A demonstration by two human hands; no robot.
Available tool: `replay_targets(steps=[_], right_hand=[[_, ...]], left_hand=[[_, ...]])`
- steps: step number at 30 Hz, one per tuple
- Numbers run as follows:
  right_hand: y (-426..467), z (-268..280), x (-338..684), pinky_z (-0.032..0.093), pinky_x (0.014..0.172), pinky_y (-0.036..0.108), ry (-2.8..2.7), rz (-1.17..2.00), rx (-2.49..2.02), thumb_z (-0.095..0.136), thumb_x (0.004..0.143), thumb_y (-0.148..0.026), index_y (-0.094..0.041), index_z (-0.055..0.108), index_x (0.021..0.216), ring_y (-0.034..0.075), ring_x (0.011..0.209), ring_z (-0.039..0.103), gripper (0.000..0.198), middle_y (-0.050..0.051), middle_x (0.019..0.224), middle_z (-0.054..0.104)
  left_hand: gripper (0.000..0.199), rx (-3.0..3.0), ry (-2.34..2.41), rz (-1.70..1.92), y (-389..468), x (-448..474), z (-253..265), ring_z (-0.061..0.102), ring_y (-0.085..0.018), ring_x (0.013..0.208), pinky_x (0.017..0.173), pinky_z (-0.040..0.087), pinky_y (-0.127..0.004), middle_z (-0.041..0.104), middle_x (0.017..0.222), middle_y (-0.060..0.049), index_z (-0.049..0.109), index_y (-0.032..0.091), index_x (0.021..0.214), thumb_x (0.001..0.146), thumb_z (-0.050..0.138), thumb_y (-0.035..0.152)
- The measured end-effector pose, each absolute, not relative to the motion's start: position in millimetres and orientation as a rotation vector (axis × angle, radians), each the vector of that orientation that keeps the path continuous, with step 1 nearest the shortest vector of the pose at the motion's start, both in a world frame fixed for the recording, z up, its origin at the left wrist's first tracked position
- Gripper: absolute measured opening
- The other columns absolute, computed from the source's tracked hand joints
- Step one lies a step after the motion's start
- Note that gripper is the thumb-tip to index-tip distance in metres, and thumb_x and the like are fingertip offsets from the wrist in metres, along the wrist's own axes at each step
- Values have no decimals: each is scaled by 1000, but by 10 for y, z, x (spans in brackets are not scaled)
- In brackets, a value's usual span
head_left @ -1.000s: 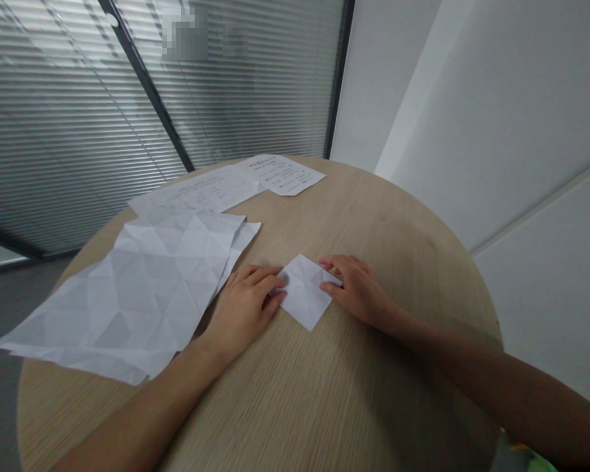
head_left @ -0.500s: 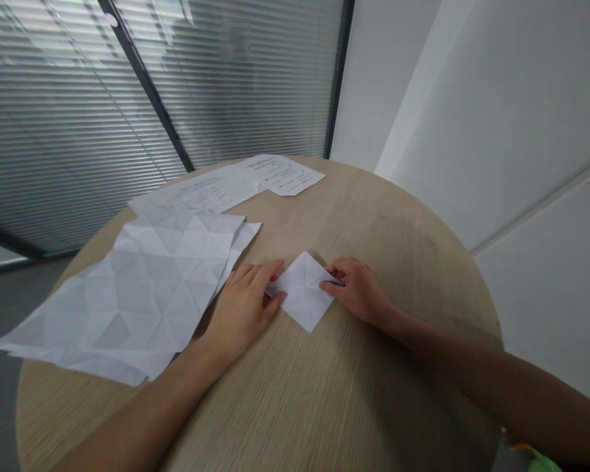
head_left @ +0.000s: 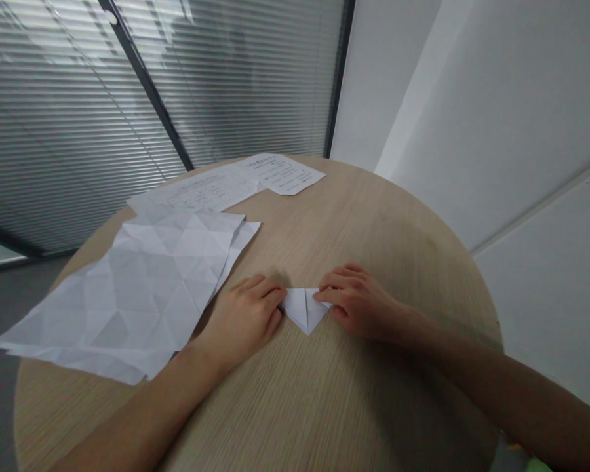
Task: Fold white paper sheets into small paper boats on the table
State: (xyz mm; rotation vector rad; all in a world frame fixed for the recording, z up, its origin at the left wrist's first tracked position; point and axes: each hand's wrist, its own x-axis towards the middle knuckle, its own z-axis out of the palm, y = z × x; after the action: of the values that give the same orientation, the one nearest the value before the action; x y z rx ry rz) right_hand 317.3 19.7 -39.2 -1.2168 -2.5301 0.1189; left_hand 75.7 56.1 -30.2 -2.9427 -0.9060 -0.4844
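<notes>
Between two hands [head_left: 248,314] [head_left: 366,305], one paper triangle [head_left: 299,307]

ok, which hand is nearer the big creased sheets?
Left. The left hand is just right of the creased sheets; the right hand is farther off, at the right corner of the small folded paper.

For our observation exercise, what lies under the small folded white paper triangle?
The round, pale wooden table shows around the triangle; it hides whatever is directly beneath.
</notes>
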Motion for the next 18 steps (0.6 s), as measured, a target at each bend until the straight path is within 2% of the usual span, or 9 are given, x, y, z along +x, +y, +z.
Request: replay_targets(steps=[3, 5, 7, 11, 15, 18], right_hand=[[189, -370, 3131, 41, 83, 35, -2470, 182, -1289, 61, 85, -18, -17, 72, 85, 20, 85, 61, 11, 6, 89, 70], [192, -358, 3096, 44, 83, 35, -2443, 206, -1341, 63, 88, -27, -16, 70, 83, 21, 87, 61, 14, 7, 88, 69], [195, -351, 3066, 45, 86, 36, -2439, 218, -1353, 68, 86, -31, -15, 70, 92, 23, 94, 60, 17, 9, 95, 69], [201, -353, 3040, 43, 95, 41, -2412, 283, -1390, 72, 83, -30, -16, 66, 115, 26, 105, 59, 35, 10, 110, 68], [242, -376, 3065, 41, 99, 41, -2375, 422, -1430, 74, 81, -29, -14, 64, 120, 26, 109, 59, 43, 11, 114, 67], [288, -379, 3102, 43, 94, 37, -2305, 579, -1418, 77, 77, -27, -14, 64, 119, 23, 104, 61, 47, 9, 109, 67]], left_hand=[[24, -2894, -934, -457, 496, 798, -275, 62, -25, 80, 74, 53, -41, 68, 83, -9, 69, 15, 86, 92, 52, 31], [37, -2842, -976, -409, 447, 838, -262, 62, -27, 79, 72, 53, -43, 67, 82, -10, 67, 16, 82, 91, 55, 49], [44, -2803, -1013, -355, 404, 874, -253, 62, -29, 80, 72, 52, -45, 67, 81, -10, 66, 16, 80, 87, 56, 59], [44, -2803, -1061, -308, 367, 905, -239, 63, -32, 86, 76, 51, -49, 68, 88, -10, 66, 16, 85, 86, 58, 59], [47, -2833, -1052, -330, 376, 898, -231, 62, -33, 93, 81, 50, -51, 70, 100, -11, 68, 16, 96, 83, 62, 61], [48, -2828, -1026, -382, 377, 901, -228, 61, -34, 100, 84, 49, -51, 68, 113, -12, 66, 17, 107, 82, 66, 58]])
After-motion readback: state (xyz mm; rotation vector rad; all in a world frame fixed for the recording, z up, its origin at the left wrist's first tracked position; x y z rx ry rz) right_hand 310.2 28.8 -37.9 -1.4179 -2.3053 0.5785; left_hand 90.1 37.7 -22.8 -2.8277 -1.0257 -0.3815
